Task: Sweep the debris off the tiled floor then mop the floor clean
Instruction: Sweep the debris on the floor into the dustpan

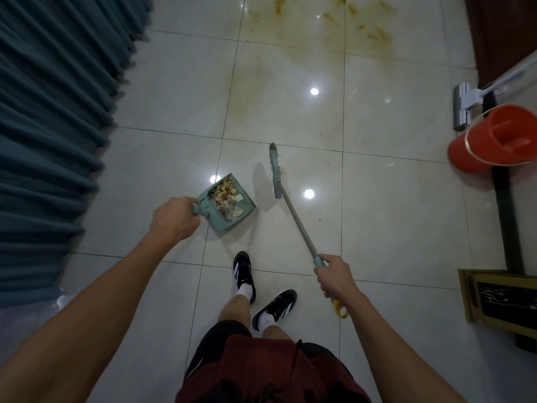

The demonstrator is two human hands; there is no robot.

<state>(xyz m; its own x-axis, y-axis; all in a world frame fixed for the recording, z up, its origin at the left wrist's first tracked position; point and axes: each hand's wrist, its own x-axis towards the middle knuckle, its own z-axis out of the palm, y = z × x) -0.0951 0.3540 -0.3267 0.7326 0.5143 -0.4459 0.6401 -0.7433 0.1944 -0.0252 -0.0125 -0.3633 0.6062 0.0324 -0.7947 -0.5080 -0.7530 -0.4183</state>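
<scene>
Across the tiled floor point(290, 117) yellowish stains are spreading ahead. Right hand point(337, 276) is gripping the broom point(293, 216) handle, head resting on the tiles; left hand point(174, 218) is clutching the dustpan point(229, 203), debris point(225, 196) sitting inside.

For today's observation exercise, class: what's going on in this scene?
A person is cleaning a tiled floor. The left hand grips a green dustpan loaded with debris; the right hand holds a broom. Yellowish stains remain ahead. An orange bucket and flat mop wait at right.
</scene>
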